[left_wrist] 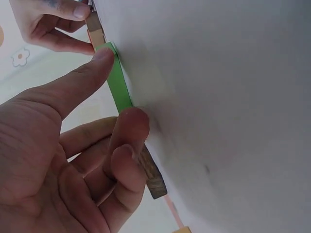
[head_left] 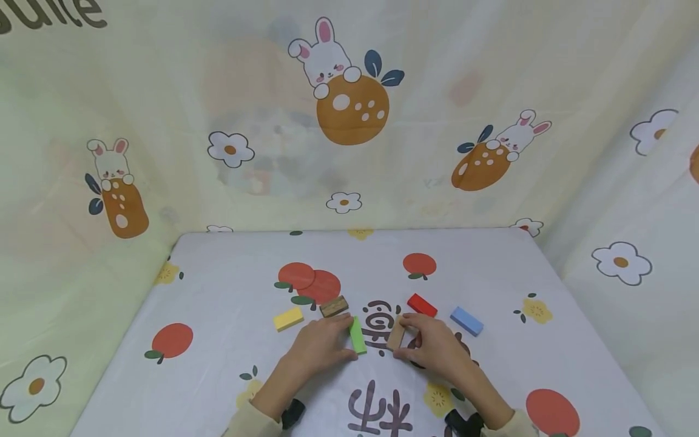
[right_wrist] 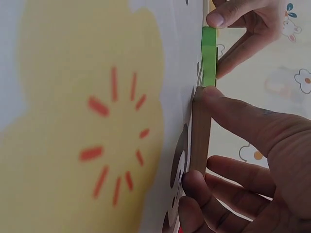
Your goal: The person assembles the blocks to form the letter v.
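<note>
My left hand [head_left: 323, 345] holds a light green block [head_left: 357, 335] by its ends, thumb at the near end and fingers at the far end. In the left wrist view the same green block [left_wrist: 118, 82] lies along the tabletop between thumb and fingertip. A light brown wooden block [head_left: 395, 333] is held the same way by my right hand [head_left: 434, 344]. The right wrist view shows this brown block [right_wrist: 200, 133] between thumb and fingers, low against the cloth. A gap separates the two blocks, which both lie lengthwise away from me.
Beyond my left hand lie a dark brown patterned block [head_left: 334, 306] and a yellow block [head_left: 288, 318]. A red block [head_left: 422, 304] and a blue block [head_left: 466, 321] lie beyond my right hand. A printed white cloth [head_left: 229, 291] covers the table; printed curtains hang behind it.
</note>
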`<state>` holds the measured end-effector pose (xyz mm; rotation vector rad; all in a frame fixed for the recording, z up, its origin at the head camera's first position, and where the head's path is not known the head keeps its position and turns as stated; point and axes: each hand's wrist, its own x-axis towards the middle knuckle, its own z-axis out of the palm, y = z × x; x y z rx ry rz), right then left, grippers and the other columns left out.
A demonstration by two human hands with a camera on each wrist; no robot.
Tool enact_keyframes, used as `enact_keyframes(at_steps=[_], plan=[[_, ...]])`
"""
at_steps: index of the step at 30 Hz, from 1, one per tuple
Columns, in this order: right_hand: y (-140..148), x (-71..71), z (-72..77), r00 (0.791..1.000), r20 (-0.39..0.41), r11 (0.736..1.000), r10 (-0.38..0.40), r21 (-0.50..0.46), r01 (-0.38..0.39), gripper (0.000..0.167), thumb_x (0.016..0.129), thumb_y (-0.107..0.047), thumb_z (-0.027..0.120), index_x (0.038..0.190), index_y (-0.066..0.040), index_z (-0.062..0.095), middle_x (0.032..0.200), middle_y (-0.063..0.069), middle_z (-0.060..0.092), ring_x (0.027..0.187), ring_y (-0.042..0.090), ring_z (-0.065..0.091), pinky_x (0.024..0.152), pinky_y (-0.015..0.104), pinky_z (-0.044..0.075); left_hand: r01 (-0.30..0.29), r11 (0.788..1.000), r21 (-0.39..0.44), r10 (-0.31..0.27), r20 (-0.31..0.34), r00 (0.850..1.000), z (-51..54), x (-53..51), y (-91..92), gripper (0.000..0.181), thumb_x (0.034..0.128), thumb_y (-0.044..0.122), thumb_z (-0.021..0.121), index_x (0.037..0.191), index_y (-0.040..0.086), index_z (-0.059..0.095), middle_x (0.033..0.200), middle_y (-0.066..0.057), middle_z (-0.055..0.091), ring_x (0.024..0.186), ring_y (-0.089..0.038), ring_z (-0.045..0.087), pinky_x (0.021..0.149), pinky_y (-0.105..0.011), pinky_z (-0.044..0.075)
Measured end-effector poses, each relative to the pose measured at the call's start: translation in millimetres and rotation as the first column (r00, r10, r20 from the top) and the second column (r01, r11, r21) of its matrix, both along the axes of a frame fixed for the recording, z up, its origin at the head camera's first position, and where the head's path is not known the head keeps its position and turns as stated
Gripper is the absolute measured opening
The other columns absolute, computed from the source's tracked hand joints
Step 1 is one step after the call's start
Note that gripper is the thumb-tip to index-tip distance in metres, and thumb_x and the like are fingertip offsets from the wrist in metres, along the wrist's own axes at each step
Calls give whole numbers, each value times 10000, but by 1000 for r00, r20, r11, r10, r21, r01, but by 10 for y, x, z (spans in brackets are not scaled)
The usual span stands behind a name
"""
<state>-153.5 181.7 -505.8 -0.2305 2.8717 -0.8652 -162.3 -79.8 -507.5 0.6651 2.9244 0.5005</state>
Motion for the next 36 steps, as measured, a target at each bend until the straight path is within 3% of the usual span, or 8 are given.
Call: enact_keyframes(at_steps=[14,19,23,26,30,36], plan=[[-67,7,29,1000,-20,999,0,36,1,685,742,-361,973,1344,-149,725,1279,42,745,737,97,527,599,211,431,-79,997,-10,79,-12,997,-21,-1,120,721,825,476,891,1419,134,667,1440,-35,706,1124,-335,752,909,-468,628],[-27,12,23,1000,-1,1000,-21,-3,21,704,742,-343,974,1367,-149,715,1318,70,736,705,101,507,559,211,409,-115,993,39,114,46,992,-34,-5,101,769,834,481,882,1467,124,630,1467,-52,686,1273,-334,697,1018,-554,586],[7,-2,7,1000,-1,999,-22,-33,22,694,751,-312,970,1372,-137,717,1351,79,734,670,106,489,538,209,388,-119,990,80,115,53,992,-40,-13,75,709,845,430,884,1443,130,649,1467,-49,687,1327,-328,664,1053,-604,554],[12,-18,-1,1000,8,999,-20,-34,20,689,761,-301,963,1380,-130,715,1055,32,764,676,108,488,546,206,379,-114,989,98,109,52,993,-20,-10,67,661,850,401,884,1414,132,668,1437,-51,706,1301,-325,677,1033,-592,564],[0,-17,5,999,24,999,-24,-24,24,674,770,-300,956,1380,-135,719,778,-37,623,689,120,489,551,209,372,-107,988,109,102,47,994,-2,6,76,610,858,385,879,1379,132,689,1402,-50,726,1259,-316,699,994,-570,585],[-25,6,15,1000,17,1000,-25,-6,25,665,765,-317,958,1367,-151,728,791,-38,620,704,122,491,553,210,386,-94,992,87,93,23,995,-9,21,103,603,865,391,871,1378,128,695,1409,-54,724,1246,-312,712,969,-542,604]])
